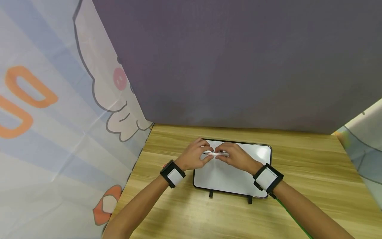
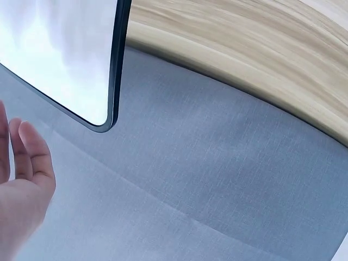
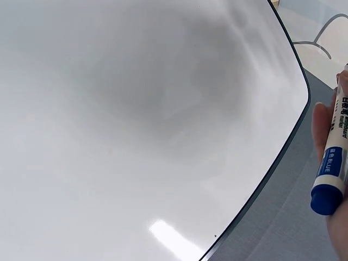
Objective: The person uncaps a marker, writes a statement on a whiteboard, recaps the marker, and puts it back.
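Note:
Both hands meet over a whiteboard [image 1: 229, 177] with a thin black frame, holding a white whiteboard marker [image 3: 334, 155] between them. My right hand [image 1: 237, 157] grips the marker's barrel, whose blue band and blue end face the right wrist camera. At the marker's other end, my left hand [image 1: 194, 156] pinches with thumb and fingers in the head view. The left wrist view catches only part of that hand's curled fingers [image 2: 36, 149], beside the board's corner, with the marker out of sight there. The fingers partly cover the marker in the head view.
Two short black feet [image 1: 250, 199] stick out below the board onto the wooden table [image 1: 310, 166]. A grey panel [image 1: 238, 66] rises behind the table. On the left hangs a printed cloth [image 1: 59, 132], and a green cord [image 1: 293, 217] runs along the right forearm.

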Motion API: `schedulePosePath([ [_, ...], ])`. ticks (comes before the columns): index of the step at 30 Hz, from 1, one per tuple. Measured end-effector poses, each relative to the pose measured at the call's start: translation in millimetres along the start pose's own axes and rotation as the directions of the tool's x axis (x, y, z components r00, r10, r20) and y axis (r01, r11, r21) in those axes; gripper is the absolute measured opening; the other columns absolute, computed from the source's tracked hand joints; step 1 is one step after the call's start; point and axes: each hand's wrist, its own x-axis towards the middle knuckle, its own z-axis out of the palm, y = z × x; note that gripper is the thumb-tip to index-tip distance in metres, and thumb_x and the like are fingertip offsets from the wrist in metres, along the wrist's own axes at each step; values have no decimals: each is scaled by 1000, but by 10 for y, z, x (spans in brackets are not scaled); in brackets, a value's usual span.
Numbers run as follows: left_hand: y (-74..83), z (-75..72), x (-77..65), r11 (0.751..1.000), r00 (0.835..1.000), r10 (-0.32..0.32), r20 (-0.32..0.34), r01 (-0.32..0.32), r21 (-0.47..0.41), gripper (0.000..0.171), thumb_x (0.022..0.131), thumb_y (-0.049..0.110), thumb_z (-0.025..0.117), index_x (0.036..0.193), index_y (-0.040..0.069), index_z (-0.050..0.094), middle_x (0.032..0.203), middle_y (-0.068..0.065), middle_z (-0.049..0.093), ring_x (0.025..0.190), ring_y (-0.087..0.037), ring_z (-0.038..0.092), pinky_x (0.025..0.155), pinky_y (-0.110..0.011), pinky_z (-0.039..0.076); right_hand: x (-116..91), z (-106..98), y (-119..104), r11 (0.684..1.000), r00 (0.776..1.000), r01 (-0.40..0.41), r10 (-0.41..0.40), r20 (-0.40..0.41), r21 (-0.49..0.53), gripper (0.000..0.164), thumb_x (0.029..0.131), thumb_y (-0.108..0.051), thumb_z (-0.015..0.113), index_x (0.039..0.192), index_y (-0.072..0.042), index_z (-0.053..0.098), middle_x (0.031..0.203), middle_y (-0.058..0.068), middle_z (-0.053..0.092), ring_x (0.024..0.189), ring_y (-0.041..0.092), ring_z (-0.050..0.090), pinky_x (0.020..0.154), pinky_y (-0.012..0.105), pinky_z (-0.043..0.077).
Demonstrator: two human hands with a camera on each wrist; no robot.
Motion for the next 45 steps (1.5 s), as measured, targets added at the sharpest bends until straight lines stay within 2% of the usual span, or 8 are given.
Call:
schedulePosePath([
  [7,-1,13,-5,1000,999,3,50,-4,16,18,90,27,59,98,14,69,98,3,62,97,-14,51,86,-27,42,24,35,-1,997,998,55,-56,18,51,18,82,-15,71,99,-14,67,97,-5,66,87,7,61,72,23,51],
  [14,-69,23,-54,977,993,-103,65,114,-181,9,84,14,64,90,11,70,92,1,65,94,-16,52,82,-28,43,50,-5,-67,990,999,-30,26,36,137,29,81,-16,72,108,-11,64,101,0,67,89,11,64,76,27,53],
  [17,-127,49,-91,928,984,-168,61,179,-326,7,83,9,66,89,10,70,92,-2,66,93,-21,53,82,-33,44,73,-44,-110,963,995,-101,101,10,252,37,80,-21,73,114,-12,62,103,3,67,91,15,66,77,28,54],
  [21,-197,100,-130,827,965,-259,39,242,-507,8,81,5,68,88,7,70,94,-5,66,93,-23,54,83,-43,45,118,-66,-138,919,983,-148,178,-48,366,45,78,-29,74,119,-18,58,101,3,67,95,15,66,78,27,53],
  [26,-217,131,-152,743,954,-298,16,242,-624,10,82,5,68,90,5,71,100,-8,67,96,-20,57,86,-45,47,162,-34,-153,880,970,-168,229,-87,444,48,76,-30,76,120,-23,56,98,2,66,94,12,62,81,26,53],
  [31,-99,57,-158,665,949,-315,25,240,-707,15,84,3,65,97,-2,70,105,-16,66,101,-23,58,89,-40,48,198,-9,-189,882,966,-166,236,-108,441,49,76,-24,77,121,-21,56,101,4,64,92,13,60,81,28,50],
  [38,155,-186,-100,689,956,-292,-14,200,-697,18,82,-1,65,98,-10,68,108,-25,64,104,-32,58,87,-26,48,255,-118,-387,866,976,-103,184,-121,489,39,80,-6,72,116,-6,57,95,11,54,84,28,52,76,27,45],
  [45,24,87,-69,682,932,-361,-36,237,-691,15,79,6,71,92,-1,72,111,-15,64,107,-25,55,88,-26,45,256,-120,-469,860,970,-135,216,-111,492,20,83,-10,70,92,-1,55,79,14,50,73,17,47,64,22,38],
])
